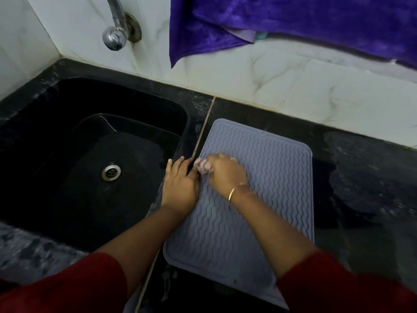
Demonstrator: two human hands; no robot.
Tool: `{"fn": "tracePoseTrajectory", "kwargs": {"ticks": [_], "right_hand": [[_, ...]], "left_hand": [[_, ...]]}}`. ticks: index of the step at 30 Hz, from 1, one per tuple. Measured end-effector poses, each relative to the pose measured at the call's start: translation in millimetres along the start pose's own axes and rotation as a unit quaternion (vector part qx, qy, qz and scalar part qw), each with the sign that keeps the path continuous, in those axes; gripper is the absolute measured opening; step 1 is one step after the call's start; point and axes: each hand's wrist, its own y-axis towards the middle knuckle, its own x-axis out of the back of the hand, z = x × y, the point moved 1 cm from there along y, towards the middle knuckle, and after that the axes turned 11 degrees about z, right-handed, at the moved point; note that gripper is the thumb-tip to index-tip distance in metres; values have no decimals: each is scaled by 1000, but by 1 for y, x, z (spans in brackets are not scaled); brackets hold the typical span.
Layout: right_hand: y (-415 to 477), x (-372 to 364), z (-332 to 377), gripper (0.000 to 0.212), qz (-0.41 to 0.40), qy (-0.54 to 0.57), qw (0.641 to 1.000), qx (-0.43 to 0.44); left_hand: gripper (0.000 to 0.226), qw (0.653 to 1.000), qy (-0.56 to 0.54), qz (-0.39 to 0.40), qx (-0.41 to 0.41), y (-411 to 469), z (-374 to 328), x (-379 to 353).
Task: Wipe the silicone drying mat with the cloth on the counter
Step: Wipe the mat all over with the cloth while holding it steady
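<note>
A grey-lilac silicone drying mat (266, 177) with wavy ridges lies flat on the black counter, to the right of the sink. My right hand (225, 171) is closed around a small bunched pale pink cloth (203, 166) and presses it on the mat's left edge, about halfway up. My left hand (180, 181) lies flat with fingers spread on the mat's left border and the counter strip beside the sink, touching the cloth hand. Most of the cloth is hidden under my fingers.
A black sink (94, 159) with a metal drain (111, 172) lies at the left. A chrome tap (117, 26) juts from the white marble wall. A purple towel (293, 21) hangs at the top. Wet black counter (365, 177) extends right of the mat.
</note>
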Motion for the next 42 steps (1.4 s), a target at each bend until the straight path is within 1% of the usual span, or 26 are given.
{"fn": "tracePoseTrajectory", "kwargs": {"ticks": [2,4,5,7,8,9,12,16,17,19,21,23,25,26,28,29,31,34,36,38,40,42], "right_hand": [[23,14,-12,31,-22,-2,1000,-21],[39,25,-19,31,-34,-5,998,-51],[41,27,-18,32,-32,-13,998,-53],[31,21,-8,33,-17,-37,998,-38],[20,14,0,32,-9,-48,999,-24],[7,4,8,30,-1,-54,999,-8],[-23,-12,19,26,40,-31,998,26],[0,9,1,20,36,10,999,11],[2,10,-1,21,39,12,999,13],[-3,4,2,26,43,-7,999,17],[-17,-5,10,36,31,-44,998,20],[-26,-7,12,43,28,-59,997,34],[-22,-2,9,37,53,-25,997,45],[-15,3,5,30,59,5,997,41],[7,15,-8,21,12,46,999,0],[16,19,-13,24,-17,44,999,-22],[27,18,-16,34,-28,14,999,-41],[15,4,-5,37,6,-55,998,-6],[-7,-7,5,38,20,-73,997,31],[-30,-15,14,41,46,-74,994,65],[-47,-19,20,41,98,-71,988,97],[-46,-10,21,35,155,-34,981,112]], "left_hand": [[45,1000,15,27,-7,-7,1,4],[48,998,-2,65,-19,-16,8,12],[49,994,-17,103,-24,-20,14,17],[53,977,-39,209,-22,-19,27,27],[53,967,-47,250,-19,-16,33,31],[52,961,-53,272,-17,-13,38,33],[43,961,-53,270,-33,0,46,42],[39,967,-23,232,-103,30,46,58],[39,970,-12,214,-118,41,44,61],[53,970,29,190,-146,67,36,64],[70,954,112,224,-166,89,23,65],[78,927,192,281,-159,103,12,67],[84,907,240,310,-152,112,9,70],[85,904,250,312,-153,114,10,71],[87,903,244,314,-160,115,15,70],[87,906,234,314,-164,115,17,69],[85,908,213,318,-170,115,21,67],[74,907,212,328,-158,117,25,67],[70,905,218,332,-151,119,24,68],[68,905,220,334,-148,121,23,67],[66,907,217,329,-145,122,24,66],[65,909,212,327,-146,120,26,64]]}}
